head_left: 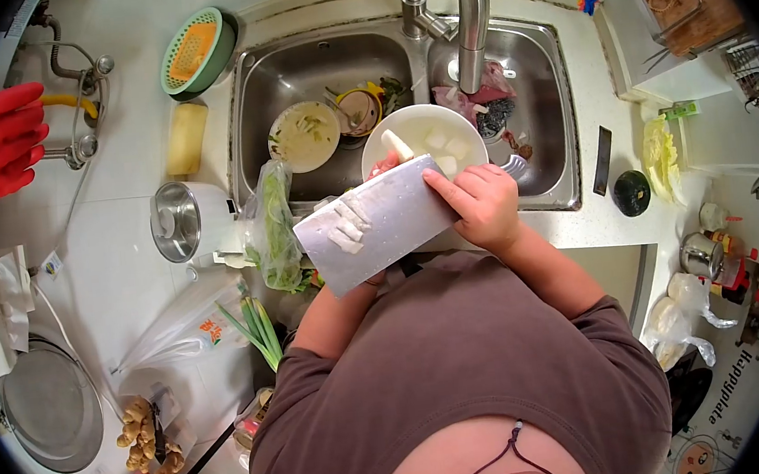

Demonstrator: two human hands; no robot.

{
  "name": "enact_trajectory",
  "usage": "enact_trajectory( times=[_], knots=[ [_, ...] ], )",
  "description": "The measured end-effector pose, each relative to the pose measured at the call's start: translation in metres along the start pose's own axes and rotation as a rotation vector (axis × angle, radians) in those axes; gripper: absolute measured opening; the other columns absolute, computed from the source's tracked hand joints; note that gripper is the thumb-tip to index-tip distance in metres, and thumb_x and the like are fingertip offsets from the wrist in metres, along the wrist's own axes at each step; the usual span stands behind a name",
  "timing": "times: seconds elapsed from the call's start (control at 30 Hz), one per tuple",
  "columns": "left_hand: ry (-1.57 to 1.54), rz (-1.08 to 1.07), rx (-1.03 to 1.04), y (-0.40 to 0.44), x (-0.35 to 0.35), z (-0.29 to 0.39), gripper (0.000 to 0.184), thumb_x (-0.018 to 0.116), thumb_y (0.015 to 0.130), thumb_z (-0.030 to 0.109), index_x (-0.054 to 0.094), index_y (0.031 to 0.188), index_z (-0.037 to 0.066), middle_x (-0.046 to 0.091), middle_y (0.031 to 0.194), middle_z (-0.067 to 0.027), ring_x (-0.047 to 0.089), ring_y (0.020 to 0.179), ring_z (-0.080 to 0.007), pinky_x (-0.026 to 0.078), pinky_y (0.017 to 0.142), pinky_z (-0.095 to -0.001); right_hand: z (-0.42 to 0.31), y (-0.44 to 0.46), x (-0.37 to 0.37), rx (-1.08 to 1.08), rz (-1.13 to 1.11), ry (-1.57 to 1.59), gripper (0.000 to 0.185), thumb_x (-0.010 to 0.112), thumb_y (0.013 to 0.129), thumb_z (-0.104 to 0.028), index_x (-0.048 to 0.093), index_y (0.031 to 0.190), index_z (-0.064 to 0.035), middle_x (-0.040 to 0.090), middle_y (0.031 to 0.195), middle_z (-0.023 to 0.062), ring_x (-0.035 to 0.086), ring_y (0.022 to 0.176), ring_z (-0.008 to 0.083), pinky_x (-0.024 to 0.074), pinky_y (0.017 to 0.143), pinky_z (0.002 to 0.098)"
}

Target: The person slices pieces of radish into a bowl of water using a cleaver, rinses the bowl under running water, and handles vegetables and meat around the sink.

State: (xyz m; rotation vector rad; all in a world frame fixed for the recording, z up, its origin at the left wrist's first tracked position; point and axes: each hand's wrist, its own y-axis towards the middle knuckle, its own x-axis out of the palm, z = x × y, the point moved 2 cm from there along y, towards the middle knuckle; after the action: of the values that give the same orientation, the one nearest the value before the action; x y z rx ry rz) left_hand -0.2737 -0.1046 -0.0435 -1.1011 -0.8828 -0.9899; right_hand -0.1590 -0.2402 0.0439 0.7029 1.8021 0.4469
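Brown shirt (463, 343), cleaver (404, 212), pale counter (599, 223) around sink (303, 57)

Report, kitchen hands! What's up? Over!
Right hand gripping cleaver. Left hand mostly hidden behind it, beside white wedge. White pieces stuck on cleaver. Cleaver partly covers bowl.

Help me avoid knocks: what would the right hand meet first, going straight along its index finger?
The right hand touches the cleaver; beyond it, likely the white chunk, though depth is unclear.
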Motion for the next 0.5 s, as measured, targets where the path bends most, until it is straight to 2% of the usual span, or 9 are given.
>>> enact_trajectory(
  times=[0.03, 0.1, 0.2, 0.3, 0.4, 0.5],
  knots=[
    [0.069, -0.021, 0.04, -0.002, -0.002, -0.001, 0.047, 0.048, 0.099, 0.038, 0.047, 0.134, 0.006, 0.056, 0.127, -0.0128, 0.057, 0.114, -0.0224, 0.048, 0.096, -0.0383, 0.0, 0.0, 0.0, 0.008, -0.003, -0.001, 0.047, 0.061, 0.061, -0.012, 0.069, 0.107, -0.0072, 0.051, 0.063, 0.0015, 0.054, 0.058, 0.0208, 0.0405, 0.053, 0.0346],
    [0.485, 0.038, 0.257, -0.022, 0.019, -0.002, 0.05, 0.041, 0.102, 0.034, 0.034, 0.143, 0.006, 0.04, 0.143, -0.0075, 0.04, 0.132, -0.0184, 0.033, 0.114, -0.0349, 0.001, 0.001, 0.0, 0.022, -0.007, -0.004, 0.047, 0.061, 0.061, -0.012, 0.069, 0.107, -0.007, 0.051, 0.063, 0.0016, 0.054, 0.058, 0.0211, 0.0406, 0.053, 0.0346],
    [0.285, 0.016, 0.258, -0.019, -0.009, -0.007, 0.05, 0.04, 0.103, 0.031, 0.03, 0.145, 0.006, 0.039, 0.145, -0.0087, 0.039, 0.134, -0.0205, 0.032, 0.115, -0.0359, 0.001, 0.001, 0.0, 0.043, -0.008, 0.0, 0.046, 0.06, 0.061, -0.01, 0.069, 0.107, -0.0069, 0.051, 0.063, 0.0018, 0.054, 0.058, 0.0216, 0.041, 0.053, 0.0349],
    [0.25, -0.036, 0.258, -0.017, -0.016, -0.007, 0.052, 0.039, 0.103, 0.03, 0.025, 0.147, 0.007, 0.037, 0.147, -0.01, 0.037, 0.137, -0.0216, 0.03, 0.116, -0.0368, 0.002, 0.001, 0.001, 0.054, -0.001, 0.01, 0.047, 0.06, 0.061, -0.009, 0.07, 0.107, -0.0069, 0.051, 0.063, 0.0021, 0.054, 0.058, 0.0219, 0.0414, 0.053, 0.0353],
    [0.352, -0.07, 0.275, -0.021, -0.002, -0.005, 0.051, 0.04, 0.103, 0.03, 0.025, 0.147, 0.007, 0.039, 0.146, -0.0103, 0.038, 0.136, -0.022, 0.03, 0.116, -0.0369, 0.003, 0.0, 0.0, 0.07, -0.004, 0.011, 0.047, 0.06, 0.061, -0.009, 0.07, 0.106, -0.0074, 0.051, 0.063, 0.0025, 0.055, 0.058, 0.0221, 0.0418, 0.053, 0.0356],
    [0.298, -0.029, 0.322, -0.023, 0.0, -0.009, 0.047, 0.04, 0.103, 0.028, 0.031, 0.145, 0.008, 0.042, 0.144, -0.0103, 0.041, 0.134, -0.0217, 0.031, 0.115, -0.0369, 0.005, -0.001, -0.002, 0.081, -0.006, 0.022, 0.047, 0.06, 0.06, -0.008, 0.07, 0.106, -0.0076, 0.052, 0.063, 0.0028, 0.055, 0.058, 0.0226, 0.0418, 0.053, 0.0357]
  ],
)
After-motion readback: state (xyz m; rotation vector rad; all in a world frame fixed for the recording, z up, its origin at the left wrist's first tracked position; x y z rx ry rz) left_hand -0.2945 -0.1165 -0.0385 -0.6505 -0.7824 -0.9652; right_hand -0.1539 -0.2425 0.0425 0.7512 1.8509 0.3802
